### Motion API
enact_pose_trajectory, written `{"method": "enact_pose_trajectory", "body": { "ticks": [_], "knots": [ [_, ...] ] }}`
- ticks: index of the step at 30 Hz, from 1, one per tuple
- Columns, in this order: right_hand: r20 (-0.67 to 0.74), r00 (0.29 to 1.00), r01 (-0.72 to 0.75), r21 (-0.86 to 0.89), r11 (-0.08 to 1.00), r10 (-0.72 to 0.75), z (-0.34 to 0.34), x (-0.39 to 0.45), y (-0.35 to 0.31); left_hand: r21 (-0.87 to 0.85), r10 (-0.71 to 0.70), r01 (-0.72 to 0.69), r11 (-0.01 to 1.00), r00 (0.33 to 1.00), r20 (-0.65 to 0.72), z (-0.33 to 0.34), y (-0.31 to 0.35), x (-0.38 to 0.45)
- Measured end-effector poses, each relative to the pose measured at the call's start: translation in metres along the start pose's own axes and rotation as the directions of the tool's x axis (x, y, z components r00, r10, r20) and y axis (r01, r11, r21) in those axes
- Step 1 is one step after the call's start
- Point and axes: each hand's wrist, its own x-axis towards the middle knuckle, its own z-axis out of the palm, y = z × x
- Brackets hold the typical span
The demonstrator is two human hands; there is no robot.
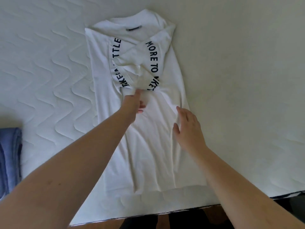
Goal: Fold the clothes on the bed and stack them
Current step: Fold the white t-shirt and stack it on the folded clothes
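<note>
A white T-shirt (148,138) with black curved lettering lies lengthwise on the bed, collar at the far end, both sides and sleeves folded in over the middle. My left hand (132,104) reaches to the folded sleeve ends at the shirt's centre, with a fingertip touching the cloth there; whether it pinches anything is unclear. My right hand (189,129) lies flat with fingers spread on the shirt's right folded edge.
The white quilted mattress (49,71) fills the view. A folded blue garment (9,156) lies at the left edge. The bed's front edge (148,214) runs along the bottom, with dark floor below it.
</note>
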Motion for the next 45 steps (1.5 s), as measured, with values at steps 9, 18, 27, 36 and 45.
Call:
{"method": "enact_pose_trajectory", "body": {
  "ticks": [9,18,27,36,45],
  "knots": [
    [0.090,0.993,0.071,-0.013,0.997,-0.070,0.000,0.045,-0.002,-0.182,-0.158,0.147,0.972,0.987,-0.043,0.004,0.057,0.025],
    [0.132,0.991,0.011,0.008,1.000,-0.012,-0.008,0.045,0.004,0.082,0.232,-0.221,0.972,0.959,-0.164,-0.022,0.056,0.022],
    [0.184,0.980,0.105,-0.172,0.979,-0.073,0.000,0.037,0.006,0.617,0.444,-0.314,0.721,0.894,-0.065,-0.032,0.019,0.026],
    [0.209,0.977,0.083,-0.156,0.984,-0.049,0.001,0.044,0.008,0.260,0.009,-0.005,0.966,1.000,-0.015,-0.016,0.063,0.046],
    [0.039,0.982,0.186,-0.024,0.982,-0.185,-0.002,0.044,-0.002,0.389,0.429,-0.338,0.857,0.886,-0.176,-0.041,0.068,0.045]
  ]
}}
